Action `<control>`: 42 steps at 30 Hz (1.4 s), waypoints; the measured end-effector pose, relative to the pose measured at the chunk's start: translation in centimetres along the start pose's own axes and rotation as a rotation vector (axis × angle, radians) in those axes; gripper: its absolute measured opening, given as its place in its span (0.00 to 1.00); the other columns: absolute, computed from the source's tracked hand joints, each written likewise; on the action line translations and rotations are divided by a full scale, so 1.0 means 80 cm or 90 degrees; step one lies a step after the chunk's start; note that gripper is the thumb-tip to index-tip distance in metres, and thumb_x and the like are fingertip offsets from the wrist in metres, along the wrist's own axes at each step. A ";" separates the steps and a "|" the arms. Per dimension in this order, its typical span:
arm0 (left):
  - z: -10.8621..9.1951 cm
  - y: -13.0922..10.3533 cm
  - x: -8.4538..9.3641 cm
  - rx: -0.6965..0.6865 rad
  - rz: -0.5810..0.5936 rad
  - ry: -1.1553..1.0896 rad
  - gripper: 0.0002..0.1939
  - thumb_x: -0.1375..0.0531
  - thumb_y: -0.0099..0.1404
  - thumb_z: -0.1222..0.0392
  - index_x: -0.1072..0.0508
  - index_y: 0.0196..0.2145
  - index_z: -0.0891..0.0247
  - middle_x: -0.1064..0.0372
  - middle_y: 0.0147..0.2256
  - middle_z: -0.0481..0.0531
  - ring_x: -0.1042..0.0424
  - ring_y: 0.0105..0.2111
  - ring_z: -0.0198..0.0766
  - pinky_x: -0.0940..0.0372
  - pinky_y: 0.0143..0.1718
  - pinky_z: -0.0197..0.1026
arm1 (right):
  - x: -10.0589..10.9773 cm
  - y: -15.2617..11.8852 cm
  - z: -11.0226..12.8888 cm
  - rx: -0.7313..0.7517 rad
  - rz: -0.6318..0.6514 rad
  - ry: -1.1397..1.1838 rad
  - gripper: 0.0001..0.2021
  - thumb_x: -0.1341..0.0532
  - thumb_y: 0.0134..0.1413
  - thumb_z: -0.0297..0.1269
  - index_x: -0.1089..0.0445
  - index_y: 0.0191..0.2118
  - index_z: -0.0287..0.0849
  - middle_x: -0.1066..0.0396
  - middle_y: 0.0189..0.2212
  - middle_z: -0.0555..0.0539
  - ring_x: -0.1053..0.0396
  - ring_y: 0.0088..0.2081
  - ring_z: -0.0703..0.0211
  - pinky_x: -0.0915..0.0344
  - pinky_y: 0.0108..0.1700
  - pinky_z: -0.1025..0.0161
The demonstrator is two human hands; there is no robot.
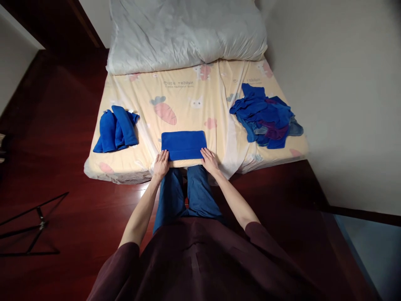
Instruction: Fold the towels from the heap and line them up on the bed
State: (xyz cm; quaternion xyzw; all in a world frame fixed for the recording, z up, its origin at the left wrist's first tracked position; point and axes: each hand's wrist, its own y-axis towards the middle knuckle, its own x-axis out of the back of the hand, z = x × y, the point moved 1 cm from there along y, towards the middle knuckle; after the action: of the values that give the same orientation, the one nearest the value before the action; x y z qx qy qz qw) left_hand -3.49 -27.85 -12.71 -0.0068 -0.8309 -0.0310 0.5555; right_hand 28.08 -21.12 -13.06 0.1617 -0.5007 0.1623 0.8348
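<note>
Legible text: main lettering (178,83), "Cute rabbit", printed in grey on the pale yellow sheet (144,94), just beyond the large carrot print (165,113) and slightly to its right. A smaller line (179,86) runs directly beneath it; characters too small to read. Second lettering (249,80) on the same sheet, well to the right of the carrot print and likewise farther back: "rabbit" faintly readable, preceding word unclear.

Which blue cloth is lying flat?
The rectangular cloth touched by the left hand and right hand; the rolled-looking cloths and crumpled pile aren't flat.
</note>
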 end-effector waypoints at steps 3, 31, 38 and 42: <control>-0.003 0.010 0.002 0.019 -0.005 0.002 0.35 0.52 0.68 0.69 0.39 0.71 0.70 0.45 0.71 0.64 0.47 0.73 0.53 0.52 0.72 0.60 | 0.001 0.014 0.002 -0.024 0.011 -0.001 0.30 0.43 0.60 0.24 0.34 0.68 0.36 0.37 0.69 0.41 0.44 0.73 0.49 0.46 0.74 0.46; 0.058 -0.032 -0.009 0.270 -0.163 -0.475 0.22 0.36 0.64 0.41 0.21 0.40 0.65 0.23 0.37 0.57 0.25 0.40 0.44 0.29 0.46 0.45 | -0.010 -0.018 -0.052 -0.218 -0.139 0.381 0.25 0.40 0.60 0.61 0.37 0.23 0.46 0.35 0.26 0.51 0.34 0.31 0.59 0.31 0.39 0.62; 0.044 -0.022 -0.001 0.303 -0.201 -0.645 0.22 0.31 0.57 0.42 0.27 0.39 0.62 0.33 0.26 0.45 0.31 0.27 0.34 0.34 0.31 0.37 | -0.024 -0.006 -0.051 -0.305 -0.178 0.472 0.26 0.36 0.51 0.66 0.28 0.30 0.43 0.27 0.28 0.48 0.29 0.32 0.57 0.30 0.40 0.61; 0.041 -0.018 0.001 0.345 -0.216 -0.636 0.17 0.33 0.59 0.47 0.32 0.38 0.60 0.37 0.23 0.42 0.34 0.24 0.34 0.36 0.29 0.36 | -0.031 0.002 -0.051 -0.340 -0.203 0.490 0.28 0.35 0.49 0.64 0.25 0.39 0.40 0.22 0.34 0.42 0.25 0.36 0.53 0.27 0.43 0.57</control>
State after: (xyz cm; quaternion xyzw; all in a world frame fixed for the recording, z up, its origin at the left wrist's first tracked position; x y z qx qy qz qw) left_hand -6.60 -29.09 -13.93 0.2548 -0.9594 0.1010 0.0660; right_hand 30.13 -19.49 -17.04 -0.0553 -0.1489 -0.0533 0.9859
